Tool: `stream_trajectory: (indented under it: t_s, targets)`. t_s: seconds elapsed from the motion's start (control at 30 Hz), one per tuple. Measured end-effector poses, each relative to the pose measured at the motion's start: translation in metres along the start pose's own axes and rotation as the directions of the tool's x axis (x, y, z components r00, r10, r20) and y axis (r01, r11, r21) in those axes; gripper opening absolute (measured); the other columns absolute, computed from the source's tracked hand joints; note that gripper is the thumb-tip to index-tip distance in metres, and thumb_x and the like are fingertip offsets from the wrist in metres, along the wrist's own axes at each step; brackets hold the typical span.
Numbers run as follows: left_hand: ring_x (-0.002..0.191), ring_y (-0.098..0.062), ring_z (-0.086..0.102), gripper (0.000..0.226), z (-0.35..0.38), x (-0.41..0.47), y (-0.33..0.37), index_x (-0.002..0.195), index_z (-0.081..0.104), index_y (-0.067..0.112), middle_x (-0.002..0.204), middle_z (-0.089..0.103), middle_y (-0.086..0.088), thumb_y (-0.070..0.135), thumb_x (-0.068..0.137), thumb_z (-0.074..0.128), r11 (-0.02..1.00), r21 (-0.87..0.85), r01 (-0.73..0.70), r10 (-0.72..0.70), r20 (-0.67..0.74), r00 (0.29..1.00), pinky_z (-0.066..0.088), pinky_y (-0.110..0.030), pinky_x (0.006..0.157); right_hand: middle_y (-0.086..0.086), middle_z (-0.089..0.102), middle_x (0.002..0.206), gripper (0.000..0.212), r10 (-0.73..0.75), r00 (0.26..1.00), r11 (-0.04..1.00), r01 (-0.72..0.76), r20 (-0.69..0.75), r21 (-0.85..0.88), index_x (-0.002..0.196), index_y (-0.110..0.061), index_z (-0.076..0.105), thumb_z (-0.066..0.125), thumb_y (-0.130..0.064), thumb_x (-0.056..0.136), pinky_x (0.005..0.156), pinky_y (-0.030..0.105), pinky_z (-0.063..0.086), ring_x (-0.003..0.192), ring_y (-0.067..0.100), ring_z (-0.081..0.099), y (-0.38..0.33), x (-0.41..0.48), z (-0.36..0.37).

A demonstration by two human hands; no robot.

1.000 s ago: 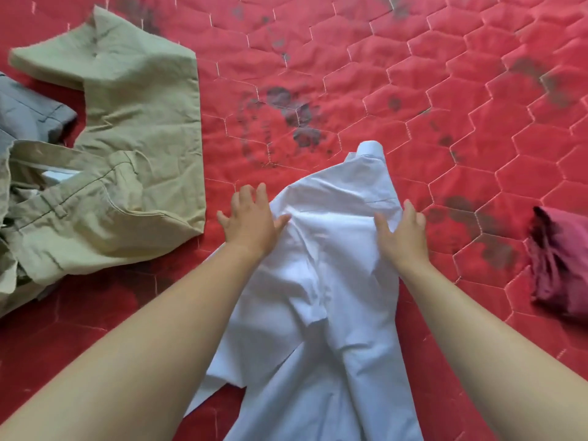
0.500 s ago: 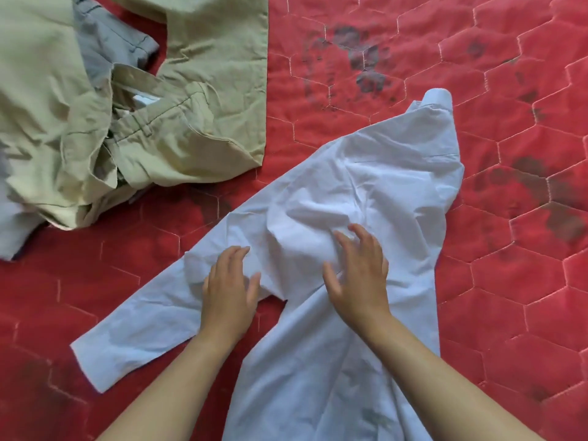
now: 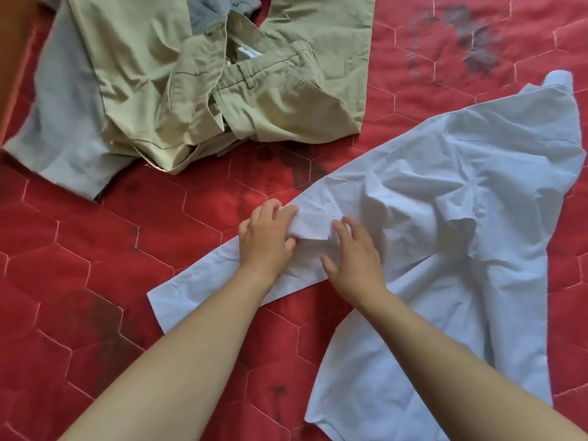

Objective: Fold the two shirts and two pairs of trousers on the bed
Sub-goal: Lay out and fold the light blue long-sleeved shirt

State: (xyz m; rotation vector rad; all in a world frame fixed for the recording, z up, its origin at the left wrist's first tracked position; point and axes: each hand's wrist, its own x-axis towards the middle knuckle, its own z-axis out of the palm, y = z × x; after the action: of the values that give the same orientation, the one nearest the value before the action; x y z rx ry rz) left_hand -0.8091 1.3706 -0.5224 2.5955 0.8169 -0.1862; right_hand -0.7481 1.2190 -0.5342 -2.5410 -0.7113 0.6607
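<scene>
Head view. A pale, crumpled woven shirt [image 3: 445, 202] is lying spread on the red quilted bed cover [image 3: 95, 281], which is stitched in a hexagon pattern and is showing dark blotches. The shirt is occupying the right half of the view, its body running from the upper right down to the lower edge. One long sleeve [image 3: 197, 288] is stretching out flat toward the lower left, its cuff end lying apart from the other garments.

The left hand [image 3: 265, 240] is resting on the sleeve close to where it is joining the shirt body, its fingers curling over a small raised fold of the cloth and gripping it. The right hand [image 3: 353, 253] is lying just beside it, palm down on the shirt, fingers spread and slack, holding nothing. The two hands are nearly touching across the fold.

At the upper left, a pair of khaki cotton trousers [image 3: 270, 100] is lying in a loose, unfolded heap, waistband and belt loops facing up. It is overlapping a pair of grey trousers [image 3: 66, 122], one leg of which is extending out to the left. Both pairs are lying apart from the shirt, with a strip of bed cover between.
</scene>
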Motion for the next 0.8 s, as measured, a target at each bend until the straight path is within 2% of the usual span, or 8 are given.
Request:
stream_trajectory:
  t_s: [0.1, 0.23, 0.4, 0.5, 0.57, 0.67, 0.73, 0.8]
  targets:
    - [0.099, -0.022, 0.049, 0.019, -0.009, 0.0, -0.001, 0.106, 0.059, 0.017, 0.106, 0.054, 0.001, 0.025, 0.091, 0.052, 0.981, -0.193, -0.016, 0.004, -0.063, 0.998, 0.034, -0.034, 0.082, 0.004, 0.026, 0.151, 0.07, 0.049, 0.998, 0.995, -0.052, -0.036, -0.088, 0.142, -0.017, 0.033, 0.064, -0.022, 0.08, 0.104, 0.042, 0.03, 0.137, 0.023, 0.025, 0.004, 0.0, -0.001]
    - [0.076, -0.017, 0.053, 0.027, -0.037, -0.04, -0.018, 0.095, 0.057, 0.011, 0.085, 0.06, -0.002, 0.035, 0.095, 0.044, 0.778, -0.585, 0.229, -0.252, 0.044, 0.967, 0.033, -0.026, 0.064, 0.007, 0.031, 0.149, 0.059, 0.068, 0.996, 0.99, -0.075, -0.06, -0.12, 0.137, -0.017, 0.042, 0.062, -0.024, 0.083, 0.104, 0.042, 0.029, 0.135, 0.025, 0.029, -0.007, -0.009, -0.008]
    - [0.087, -0.034, 0.058, 0.03, -0.061, -0.095, -0.094, 0.086, 0.058, 0.0, 0.086, 0.062, -0.018, 0.028, 0.093, 0.048, 0.629, -0.495, 0.599, -0.621, 0.144, 0.771, 0.03, -0.03, 0.064, 0.01, 0.04, 0.144, 0.04, -0.091, 0.996, 0.994, 0.091, -0.006, -0.061, 0.127, -0.016, 0.055, 0.059, -0.026, 0.089, 0.105, 0.046, 0.032, 0.132, 0.029, 0.037, -0.054, -0.027, 0.01]
    - [0.101, -0.035, 0.055, 0.021, -0.06, -0.115, -0.122, 0.1, 0.052, 0.001, 0.11, 0.06, -0.022, 0.019, 0.089, 0.051, 0.624, -0.308, 0.718, -0.638, 0.329, 0.696, 0.033, -0.032, 0.07, 0.002, 0.029, 0.152, 0.048, -0.157, 0.979, 0.979, 0.171, 0.129, -0.111, 0.135, -0.021, 0.046, 0.055, -0.032, 0.09, 0.111, 0.048, 0.02, 0.141, 0.024, 0.022, -0.069, -0.042, 0.033]
    - [0.112, -0.036, 0.05, 0.035, -0.053, -0.119, -0.125, 0.116, 0.046, -0.001, 0.123, 0.052, -0.023, 0.012, 0.084, 0.053, 0.686, -0.25, 0.683, -0.608, 0.317, 0.728, 0.037, -0.035, 0.081, 0.004, 0.03, 0.151, 0.049, -0.118, 0.986, 0.989, 0.127, 0.115, -0.076, 0.135, -0.019, 0.047, 0.057, -0.03, 0.088, 0.112, 0.047, 0.02, 0.141, 0.026, 0.023, -0.066, -0.051, 0.04]
    - [0.126, -0.034, 0.035, 0.074, -0.049, -0.112, -0.112, 0.14, 0.024, 0.008, 0.144, 0.028, -0.015, 0.012, 0.075, 0.059, 0.795, -0.202, 0.573, -0.572, 0.065, 0.817, 0.034, -0.044, 0.098, 0.01, 0.039, 0.146, 0.045, -0.067, 0.998, 0.997, 0.067, 0.021, -0.031, 0.129, -0.013, 0.054, 0.062, -0.022, 0.085, 0.108, 0.047, 0.03, 0.135, 0.032, 0.033, -0.052, -0.056, 0.039]
    - [0.135, -0.029, 0.021, 0.086, -0.046, -0.104, -0.101, 0.146, 0.013, 0.02, 0.151, 0.012, -0.008, 0.017, 0.074, 0.061, 0.927, -0.031, 0.374, -0.375, -0.043, 0.926, 0.025, -0.05, 0.106, 0.01, 0.04, 0.145, 0.045, -0.073, 0.997, 0.996, 0.075, 0.038, -0.055, 0.129, -0.012, 0.053, 0.061, -0.023, 0.086, 0.108, 0.043, 0.032, 0.134, 0.03, 0.036, -0.04, -0.055, 0.034]
    - [0.141, -0.024, 0.005, 0.08, -0.037, -0.098, -0.092, 0.146, 0.013, 0.029, 0.153, 0.005, -0.002, 0.024, 0.08, 0.057, 0.983, 0.145, 0.114, -0.123, 0.051, 0.991, 0.013, -0.053, 0.111, 0.005, 0.037, 0.147, 0.045, -0.094, 0.99, 0.994, 0.099, 0.102, -0.048, 0.131, -0.016, 0.051, 0.059, -0.026, 0.087, 0.107, 0.034, 0.031, 0.134, 0.024, 0.035, -0.03, -0.055, 0.029]
